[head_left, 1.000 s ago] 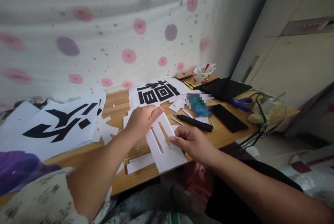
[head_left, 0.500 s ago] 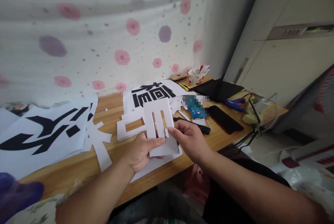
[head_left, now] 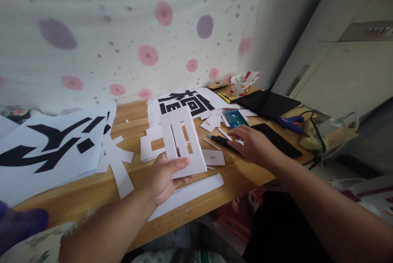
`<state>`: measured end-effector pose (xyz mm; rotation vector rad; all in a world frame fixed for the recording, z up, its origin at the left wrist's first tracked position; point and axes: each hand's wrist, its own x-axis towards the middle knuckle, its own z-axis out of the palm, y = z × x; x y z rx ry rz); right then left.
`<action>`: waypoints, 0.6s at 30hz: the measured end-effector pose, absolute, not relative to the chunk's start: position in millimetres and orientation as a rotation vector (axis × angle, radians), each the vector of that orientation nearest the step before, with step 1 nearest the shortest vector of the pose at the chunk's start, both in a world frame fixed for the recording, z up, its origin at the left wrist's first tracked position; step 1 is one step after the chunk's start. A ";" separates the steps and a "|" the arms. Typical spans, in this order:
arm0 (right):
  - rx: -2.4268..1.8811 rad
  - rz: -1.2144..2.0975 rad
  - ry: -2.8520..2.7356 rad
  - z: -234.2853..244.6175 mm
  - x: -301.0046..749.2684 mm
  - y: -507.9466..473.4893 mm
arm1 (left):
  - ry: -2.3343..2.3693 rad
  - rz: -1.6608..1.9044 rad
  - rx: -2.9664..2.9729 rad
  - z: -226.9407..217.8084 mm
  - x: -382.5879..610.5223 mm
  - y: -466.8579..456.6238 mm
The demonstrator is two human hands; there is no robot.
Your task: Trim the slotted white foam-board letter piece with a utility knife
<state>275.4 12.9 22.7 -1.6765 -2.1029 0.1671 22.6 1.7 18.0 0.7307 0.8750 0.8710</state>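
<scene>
My left hand (head_left: 167,175) grips a white foam board cutout (head_left: 195,154) by its lower end, thumb on the front. Two long slots run down the board, and it is tilted up off the table. Over to the right, my right hand (head_left: 253,142) is lowered to the tabletop with its fingers bent together above the rear end of a black-handled craft knife (head_left: 222,141). A bit of white shows under those fingers; whether they grip it or the knife is hidden. Flat white cutouts (head_left: 145,148) and a slotted scrap (head_left: 213,158) lie close by.
Printed sheets with bold black characters lie at left (head_left: 66,140) and back (head_left: 153,109). A lit phone (head_left: 235,118), a dark phone (head_left: 278,140), a blue glue gun (head_left: 291,124), a black flat device (head_left: 268,104) and a paper cup (head_left: 241,87) occupy the right side.
My right hand has left the foam board cutout and moved right and down to the table by the knife. My left hand still holds the board. The view has shifted slightly.
</scene>
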 end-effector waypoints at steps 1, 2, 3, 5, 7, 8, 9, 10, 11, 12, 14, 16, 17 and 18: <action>-1.743 0.087 -2.212 18.4 282.2 15.6 | 0.874 0.881 0.712 18.3 21.4 2.2; -1.802 0.048 -2.291 14.1 286.3 17.4 | 0.873 0.894 0.694 18.5 20.6 2.6; -1.853 0.036 -2.339 10.1 287.6 18.4 | 0.870 0.909 0.678 18.6 20.2 2.7; -1.932 0.044 -2.380 3.7 284.2 19.4 | 0.860 0.925 0.656 18.7 19.7 2.6; -1.974 0.043 -2.385 0.3 277.3 20.5 | 0.855 0.925 0.651 19.1 19.2 1.7; -1.988 0.041 -2.375 -0.2 274.1 21.3 | 0.853 0.924 0.649 19.6 18.8 1.0; -2.001 0.045 -2.360 0.1 271.6 22.0 | 0.849 0.926 0.647 20.3 18.5 0.1; -2.008 0.047 -2.335 1.3 270.1 22.3 | 0.838 0.931 0.645 21.0 18.2 -0.8; -1.997 0.044 -2.301 3.4 269.4 22.0 | 0.819 0.937 0.646 21.8 18.1 -1.8; -1.957 0.034 -2.257 6.3 269.3 20.7 | 0.795 0.941 0.647 22.6 18.1 -2.6; -1.779 0.016 -2.125 13.6 269.3 14.5 | 0.741 0.941 0.647 23.2 18.4 -3.8; -1.508 0.082 -2.022 21.4 267.5 3.6 | 0.690 0.921 0.660 22.2 18.7 -4.2; -1.368 0.153 -2.006 24.8 265.5 -2.9 | 0.664 0.908 0.673 21.2 18.7 -4.2; -1.248 0.237 -2.021 27.5 262.5 -9.4 | 0.637 0.898 0.683 20.0 18.7 -4.3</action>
